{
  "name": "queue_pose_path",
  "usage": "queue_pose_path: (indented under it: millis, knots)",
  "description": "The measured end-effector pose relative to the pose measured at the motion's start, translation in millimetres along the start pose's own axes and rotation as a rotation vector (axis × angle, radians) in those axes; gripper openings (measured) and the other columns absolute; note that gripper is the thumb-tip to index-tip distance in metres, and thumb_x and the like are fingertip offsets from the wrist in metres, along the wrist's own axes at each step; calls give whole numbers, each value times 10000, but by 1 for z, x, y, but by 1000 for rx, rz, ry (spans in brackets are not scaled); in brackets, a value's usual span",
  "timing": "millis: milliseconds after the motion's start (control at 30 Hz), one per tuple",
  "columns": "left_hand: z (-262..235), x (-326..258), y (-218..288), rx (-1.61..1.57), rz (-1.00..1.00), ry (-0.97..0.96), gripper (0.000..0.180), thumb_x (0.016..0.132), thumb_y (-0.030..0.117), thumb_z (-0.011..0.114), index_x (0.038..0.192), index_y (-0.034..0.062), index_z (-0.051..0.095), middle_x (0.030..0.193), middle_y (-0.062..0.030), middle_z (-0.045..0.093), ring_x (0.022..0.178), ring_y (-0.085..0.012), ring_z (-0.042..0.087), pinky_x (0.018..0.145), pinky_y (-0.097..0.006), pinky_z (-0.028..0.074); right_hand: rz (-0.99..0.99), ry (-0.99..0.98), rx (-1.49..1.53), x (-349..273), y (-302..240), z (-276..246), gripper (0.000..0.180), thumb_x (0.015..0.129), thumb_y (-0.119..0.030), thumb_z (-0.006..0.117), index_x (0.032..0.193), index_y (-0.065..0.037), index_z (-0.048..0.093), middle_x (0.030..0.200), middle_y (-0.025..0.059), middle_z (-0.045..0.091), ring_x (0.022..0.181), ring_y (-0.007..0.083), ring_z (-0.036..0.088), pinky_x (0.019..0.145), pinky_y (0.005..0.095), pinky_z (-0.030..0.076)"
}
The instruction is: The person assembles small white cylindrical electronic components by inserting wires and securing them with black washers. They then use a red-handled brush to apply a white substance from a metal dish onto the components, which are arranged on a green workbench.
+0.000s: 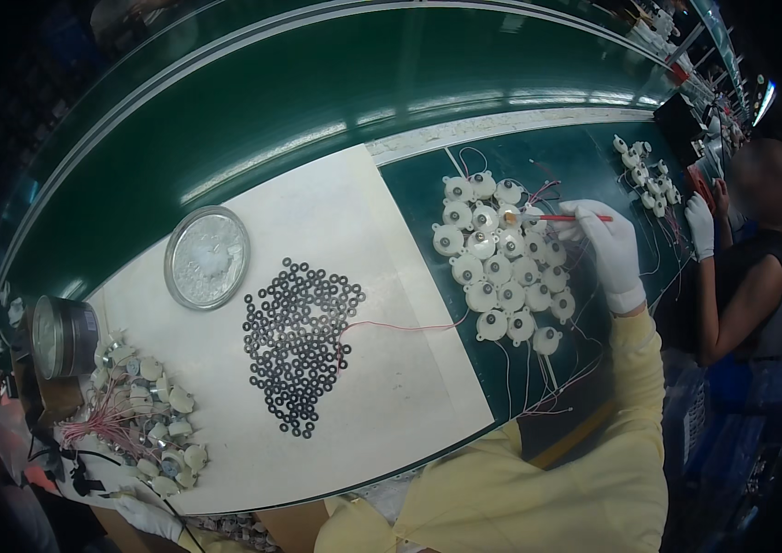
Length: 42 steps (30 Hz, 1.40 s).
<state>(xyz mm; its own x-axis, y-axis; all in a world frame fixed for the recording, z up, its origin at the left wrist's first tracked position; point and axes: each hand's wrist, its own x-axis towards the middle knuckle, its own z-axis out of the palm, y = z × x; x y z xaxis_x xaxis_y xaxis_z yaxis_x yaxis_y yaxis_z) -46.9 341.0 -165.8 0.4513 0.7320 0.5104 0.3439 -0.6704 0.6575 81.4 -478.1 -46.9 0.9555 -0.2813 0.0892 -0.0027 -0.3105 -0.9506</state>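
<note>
Right hand (607, 244), in a white glove at the end of a pale yellow sleeve, is out over the dark green bench (428, 184), fingers closed around a thin red stick-like tool (573, 218). The tool's tip points left and meets the top of one unit in a tight cluster of small round white motor housings (501, 267), which lie side by side on the green surface with thin red and white wires trailing from them.

Left hand (146, 516), also white-gloved, sits low at the frame's bottom edge beside a heap of round whitish motor parts with pink wires (146, 415); I cannot tell how far it is open or whether it grips anything.

On the white paper sheet (382, 369) lies a loose spread of small black rubber rings (300, 346). Above them stands a shallow round metal tin (207, 257) holding something pale and whitish. At far left a cylindrical metal can (64, 336) lies tipped, its contents not readable.

At the right, another person's white-gloved hand (701, 224) works near a second small group of white housings (646, 172).
</note>
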Motion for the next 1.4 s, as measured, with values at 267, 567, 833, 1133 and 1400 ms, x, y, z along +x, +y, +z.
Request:
queue_pose_path:
  millis: [267,567,833,1133,1400]
  knots:
    - [-4,3,-9,383,226,4,460,1039,289,444,1199,-122,573,1201,-307,601,1088,-408,572,964,-410,439,-42,48,59,-2,3,2,261,1016,-102,508,1150,79,641,1038,146,697,857,166,679,792,266,543]
    - [-5,7,-16,292,92,-36,402,1028,224,476,1226,-119,547,1223,-283,598,1108,-358,583,992,-378,439,4,9,21,-5,1,4,262,1014,-98,508,1156,79,640,1042,139,698,852,164,683,789,265,545]
    - [-1,8,-39,315,198,10,349,1031,202,473,1198,-90,567,1232,-277,595,1091,-382,592,967,-388,468,-16,164,32,-11,9,-12,306,1020,-152,499,1161,78,642,957,159,714,798,168,675,734,257,524]
    - [-4,2,8,467,100,-79,440,1028,222,482,1264,-147,533,1283,-299,577,1159,-373,571,1039,-370,424,26,213,69,-17,15,-12,329,1028,-185,485,1152,81,633,922,159,708,759,160,659,716,256,510]
    - [-5,-3,5,540,259,-30,431,1033,233,464,1262,-127,530,1283,-297,572,1159,-382,565,1019,-381,436,44,216,87,-20,19,-9,309,1030,-172,481,1154,75,620,907,132,696,751,145,640,709,251,502]
